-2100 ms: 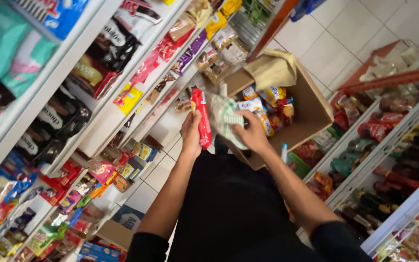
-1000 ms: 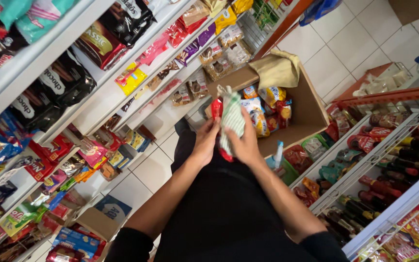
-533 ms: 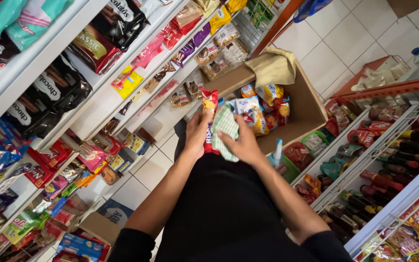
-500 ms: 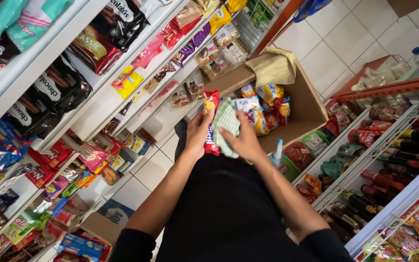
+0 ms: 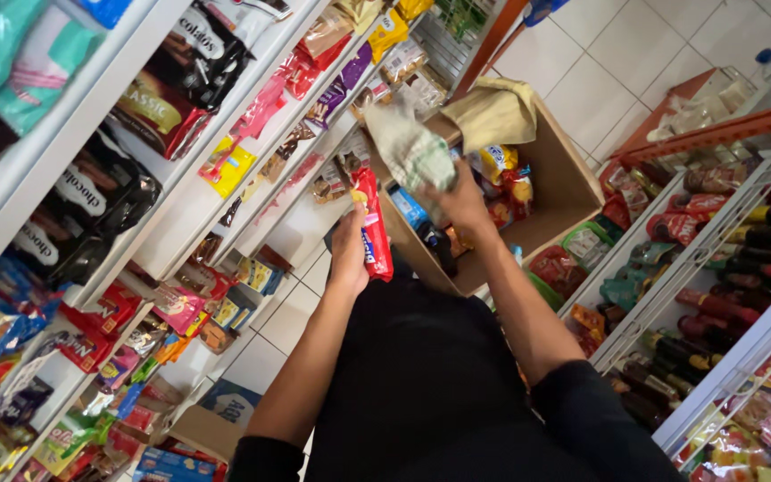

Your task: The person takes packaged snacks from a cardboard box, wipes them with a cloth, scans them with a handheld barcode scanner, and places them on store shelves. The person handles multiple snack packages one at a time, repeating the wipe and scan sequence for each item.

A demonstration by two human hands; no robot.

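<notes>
Above the cardboard box: both hands raised, each with its own load.
Cardboard box (image 5: 573, 192): open, brown, standing on the tiled floor in the aisle; one flap folded over its far edge; bright snack packets inside.
Left hand (image 5: 350, 254): just left of the box's near corner, fingers clasped around a red packet.
Red packet (image 5: 373, 223): long and narrow, held nearly upright, top end close to the box's left wall.
Right hand (image 5: 464, 203): over the box's near left part, closed around a crumpled cloth.
Crumpled cloth (image 5: 412, 150): pale green and white, bunched, sticking up from the fist above the box's left edge.
Snack packets (image 5: 503, 178): yellow, red and blue, heaped inside the box beside the right hand.
Left shelves (image 5: 180, 210): white, left of the box, crowded with chocolate bars, biscuit packs and sweets.
Right rack (image 5: 716, 259): white wire shelving right of the box, with bottles and bagged snacks.
Dark clothing (image 5: 421, 384): black, filling the view below the box, sleeves at both forearms.
Small carton (image 5: 220, 415): far below and left of the box, at the foot of the left shelves.
</notes>
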